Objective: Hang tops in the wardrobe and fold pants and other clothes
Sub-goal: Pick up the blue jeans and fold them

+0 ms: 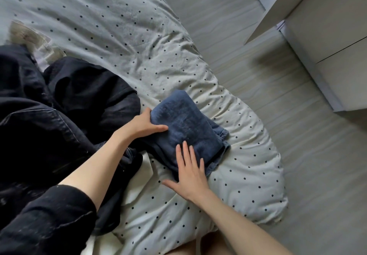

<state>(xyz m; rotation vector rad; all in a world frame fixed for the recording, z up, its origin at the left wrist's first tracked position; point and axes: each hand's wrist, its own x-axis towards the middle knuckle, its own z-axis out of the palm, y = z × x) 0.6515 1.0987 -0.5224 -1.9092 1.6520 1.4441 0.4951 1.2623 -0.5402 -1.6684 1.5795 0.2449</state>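
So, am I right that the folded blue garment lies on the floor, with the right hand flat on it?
Not quite: in the head view the folded blue garment lies on the dotted duvet, with the right hand flat on it.

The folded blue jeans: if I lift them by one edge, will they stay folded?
Probably floppy: the folded blue jeans are loose cloth layers, edges sticking out, so they would likely fall open. The left hand grips one edge and the right hand lies flat on them; two-handed support seems wise. Flat on the duvet, they should not roll.
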